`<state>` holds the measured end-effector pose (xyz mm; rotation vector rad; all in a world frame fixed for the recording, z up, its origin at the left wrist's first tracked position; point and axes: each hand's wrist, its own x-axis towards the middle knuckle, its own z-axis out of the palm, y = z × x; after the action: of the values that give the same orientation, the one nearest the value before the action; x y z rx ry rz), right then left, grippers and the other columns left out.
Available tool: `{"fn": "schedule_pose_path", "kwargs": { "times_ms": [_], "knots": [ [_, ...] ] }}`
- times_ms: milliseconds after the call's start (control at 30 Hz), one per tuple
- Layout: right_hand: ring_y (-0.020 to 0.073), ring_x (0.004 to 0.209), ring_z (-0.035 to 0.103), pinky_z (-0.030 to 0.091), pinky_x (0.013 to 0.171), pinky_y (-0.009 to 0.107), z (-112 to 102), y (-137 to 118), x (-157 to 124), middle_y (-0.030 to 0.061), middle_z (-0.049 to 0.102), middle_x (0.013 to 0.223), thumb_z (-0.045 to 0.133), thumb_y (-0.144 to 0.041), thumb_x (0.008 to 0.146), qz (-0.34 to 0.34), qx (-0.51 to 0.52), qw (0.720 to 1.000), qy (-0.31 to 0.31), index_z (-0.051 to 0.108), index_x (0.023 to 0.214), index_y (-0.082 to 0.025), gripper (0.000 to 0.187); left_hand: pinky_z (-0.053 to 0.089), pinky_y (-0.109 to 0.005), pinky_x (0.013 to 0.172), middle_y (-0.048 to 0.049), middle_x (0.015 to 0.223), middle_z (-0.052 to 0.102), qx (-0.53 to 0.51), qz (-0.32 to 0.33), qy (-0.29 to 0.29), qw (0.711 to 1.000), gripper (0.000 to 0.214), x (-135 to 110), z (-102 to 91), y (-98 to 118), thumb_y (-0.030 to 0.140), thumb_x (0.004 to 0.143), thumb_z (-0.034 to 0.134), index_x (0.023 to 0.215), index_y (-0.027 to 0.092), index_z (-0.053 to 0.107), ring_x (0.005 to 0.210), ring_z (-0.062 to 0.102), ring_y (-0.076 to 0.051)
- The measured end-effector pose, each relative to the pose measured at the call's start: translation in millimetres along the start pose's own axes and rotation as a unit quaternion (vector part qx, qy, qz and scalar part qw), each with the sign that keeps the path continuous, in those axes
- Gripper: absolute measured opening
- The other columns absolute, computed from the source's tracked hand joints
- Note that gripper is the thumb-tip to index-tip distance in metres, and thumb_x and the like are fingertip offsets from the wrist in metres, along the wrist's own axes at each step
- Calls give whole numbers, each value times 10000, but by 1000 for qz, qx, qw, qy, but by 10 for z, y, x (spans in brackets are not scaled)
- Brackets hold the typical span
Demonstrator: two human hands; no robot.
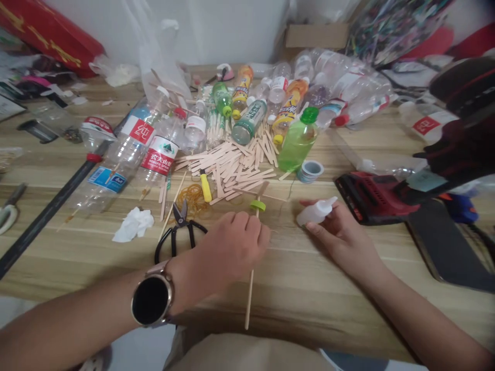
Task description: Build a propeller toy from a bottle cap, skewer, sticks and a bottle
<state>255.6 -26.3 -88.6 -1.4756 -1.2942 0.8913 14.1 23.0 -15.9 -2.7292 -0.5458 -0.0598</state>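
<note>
My left hand [228, 250], with a round watch on its wrist, is closed over a thin wooden skewer [249, 296] that lies on the table and runs toward a yellow-green bottle cap [258, 205]. My right hand [340, 234] grips a small white squeeze bottle [316, 212], lying on its side with its nozzle pointing right. A pile of flat wooden craft sticks [230, 167] lies just beyond the cap. Black scissors [179, 224] rest left of my left hand.
Several empty plastic bottles [270, 103] lie across the back of the wooden table [309, 288]. A green bottle [297, 141], tape roll [310, 170], rubber bands [193, 197], crumpled tissue [133, 224], a black rod [50, 211] and a red power tool [375, 198] surround the hands.
</note>
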Motion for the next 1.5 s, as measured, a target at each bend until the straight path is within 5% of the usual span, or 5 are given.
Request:
{"fn": "schedule_pose_path", "kwargs": {
  "times_ms": [667,800,933,1100,1500],
  "knots": [
    [315,1337,482,311,1178,543,-31,53,-162,110,545,1403,825,-382,718,42,71,996,38,508,1244,-232,632,298,-318,517,-45,655,534,50,101,-42,993,185,279,-84,382,20,825,452,743,152,554,566,481,-193],
    [322,1227,555,421,1066,536,-134,-6,-380,110,572,1340,712,-469,836,40,-66,990,115,546,1262,-252,506,313,-314,519,-53,678,545,39,99,-62,992,170,270,-104,382,32,846,463,771,139,572,584,496,-195],
    [292,965,598,473,863,493,-48,-173,-672,109,615,1090,575,-440,938,-41,-296,930,213,591,1157,-249,291,324,-308,504,-50,663,527,9,75,-65,995,162,244,-62,384,42,860,470,771,141,562,575,495,-195],
    [210,846,625,507,714,334,342,-338,-752,54,645,920,517,-187,968,-173,-278,943,54,573,1061,-245,123,363,-306,488,-52,688,548,-35,9,-19,999,178,217,-8,408,18,831,441,791,168,528,600,532,-213],
    [175,585,538,403,558,287,727,-338,-688,-9,547,668,597,-179,806,-100,-311,943,56,425,796,-223,178,474,-278,554,-67,961,635,-91,-154,-20,984,212,93,158,418,4,858,433,883,185,540,686,595,-175]
  ]
}}
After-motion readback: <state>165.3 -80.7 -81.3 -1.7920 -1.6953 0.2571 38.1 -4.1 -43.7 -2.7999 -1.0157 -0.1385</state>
